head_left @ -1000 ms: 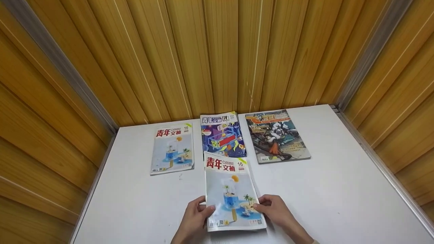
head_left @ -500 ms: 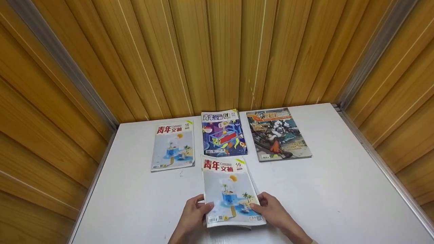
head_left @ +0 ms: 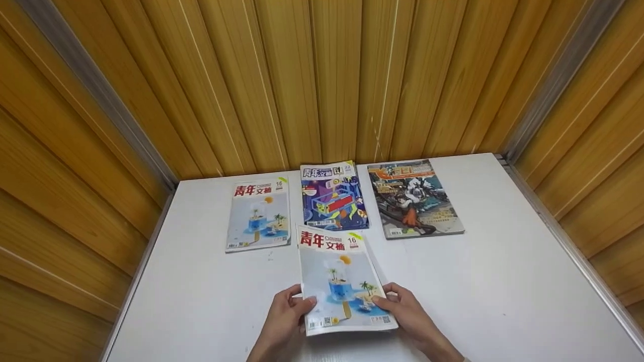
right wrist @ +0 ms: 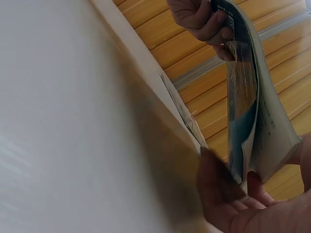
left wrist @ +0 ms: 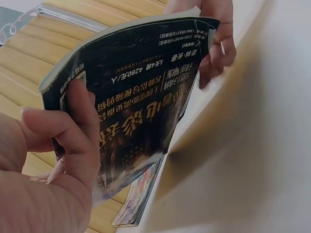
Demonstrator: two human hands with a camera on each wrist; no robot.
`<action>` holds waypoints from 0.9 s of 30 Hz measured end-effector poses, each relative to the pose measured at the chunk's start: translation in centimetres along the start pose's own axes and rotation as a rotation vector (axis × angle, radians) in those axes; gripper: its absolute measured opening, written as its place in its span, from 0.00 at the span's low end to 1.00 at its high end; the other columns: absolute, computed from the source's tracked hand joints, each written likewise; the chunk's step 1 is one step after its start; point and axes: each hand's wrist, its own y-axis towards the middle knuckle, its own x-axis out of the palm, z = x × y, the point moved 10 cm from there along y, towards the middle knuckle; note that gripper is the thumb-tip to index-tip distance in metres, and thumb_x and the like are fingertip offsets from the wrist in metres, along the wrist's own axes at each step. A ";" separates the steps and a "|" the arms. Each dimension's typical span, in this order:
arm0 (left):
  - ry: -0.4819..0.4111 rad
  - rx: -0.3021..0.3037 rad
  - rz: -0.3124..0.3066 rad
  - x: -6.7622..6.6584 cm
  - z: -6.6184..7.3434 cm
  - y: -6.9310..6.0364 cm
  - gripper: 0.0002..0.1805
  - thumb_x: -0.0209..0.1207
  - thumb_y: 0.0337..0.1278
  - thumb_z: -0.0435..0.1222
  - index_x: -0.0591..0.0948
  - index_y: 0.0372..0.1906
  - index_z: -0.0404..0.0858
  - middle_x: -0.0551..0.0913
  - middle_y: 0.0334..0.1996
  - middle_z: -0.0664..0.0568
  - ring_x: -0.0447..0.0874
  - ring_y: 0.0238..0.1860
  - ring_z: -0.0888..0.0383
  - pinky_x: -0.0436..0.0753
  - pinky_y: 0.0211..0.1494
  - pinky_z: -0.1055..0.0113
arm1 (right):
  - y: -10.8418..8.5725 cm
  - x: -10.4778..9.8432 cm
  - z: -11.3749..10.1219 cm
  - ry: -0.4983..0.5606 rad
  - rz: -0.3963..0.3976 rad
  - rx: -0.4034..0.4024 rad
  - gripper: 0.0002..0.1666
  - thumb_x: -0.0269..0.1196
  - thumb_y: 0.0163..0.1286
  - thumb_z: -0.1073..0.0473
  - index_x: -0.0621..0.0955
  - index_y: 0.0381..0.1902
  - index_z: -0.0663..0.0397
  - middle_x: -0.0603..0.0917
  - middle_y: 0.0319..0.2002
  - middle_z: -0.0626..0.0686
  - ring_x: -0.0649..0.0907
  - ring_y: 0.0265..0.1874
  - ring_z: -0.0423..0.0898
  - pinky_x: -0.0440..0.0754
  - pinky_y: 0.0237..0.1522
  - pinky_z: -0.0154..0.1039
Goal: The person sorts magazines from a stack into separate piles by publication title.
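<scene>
In the head view, a magazine (head_left: 337, 281) with a pale blue cover, red title characters and the number 16 is held above the table's front part. My left hand (head_left: 284, 317) pinches its lower left edge, thumb on the cover and fingers beneath. The lower right edge is gripped the same way by my right hand (head_left: 410, 314). Seen from the left wrist, the magazine's dark back cover (left wrist: 131, 82) carries gold and white print and bows between both hands. In the right wrist view its pages (right wrist: 272, 121) curve, and the back cover stands slightly apart from them.
On the white table (head_left: 201, 301) lie a matching number 16 magazine (head_left: 259, 216) at left, a purple-blue magazine (head_left: 334, 201) in the middle, and a darker comic-style magazine (head_left: 415, 201) at right. Wood-patterned panels (head_left: 332, 85) enclose the back and sides.
The held magazine has shifted slightly left. A back sheet that hung below its bottom edge half a second ago no longer shows there. Both hands keep their hold, and the head view has shifted slightly.
</scene>
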 end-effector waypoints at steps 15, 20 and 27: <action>0.140 -0.118 0.021 -1.0 -1.9 -0.4 0.25 0.64 0.74 0.31 0.79 0.72 0.30 0.95 0.45 0.46 0.90 0.34 0.60 0.77 0.31 0.70 | 0.4 0.2 0.3 -0.059 0.019 -0.012 0.32 0.67 0.77 0.65 0.70 0.69 0.82 0.92 0.52 0.65 0.94 0.48 0.48 0.92 0.49 0.41; 0.249 -0.087 0.085 -2.0 -2.1 -0.3 0.23 0.67 0.68 0.30 0.84 0.65 0.29 0.95 0.45 0.47 0.88 0.37 0.60 0.80 0.35 0.67 | 0.5 0.3 -0.3 -0.148 0.024 -0.058 0.20 0.69 0.74 0.66 0.80 0.58 0.73 0.94 0.46 0.60 0.93 0.43 0.44 0.88 0.46 0.36; 0.531 0.030 0.255 -3.8 -1.0 -0.4 0.19 0.69 0.59 0.32 0.89 0.54 0.29 0.91 0.36 0.50 0.86 0.39 0.58 0.85 0.47 0.59 | 1.4 1.6 -1.4 -0.242 0.047 -0.134 0.13 0.72 0.72 0.64 0.82 0.49 0.65 0.94 0.40 0.57 0.92 0.38 0.44 0.85 0.39 0.35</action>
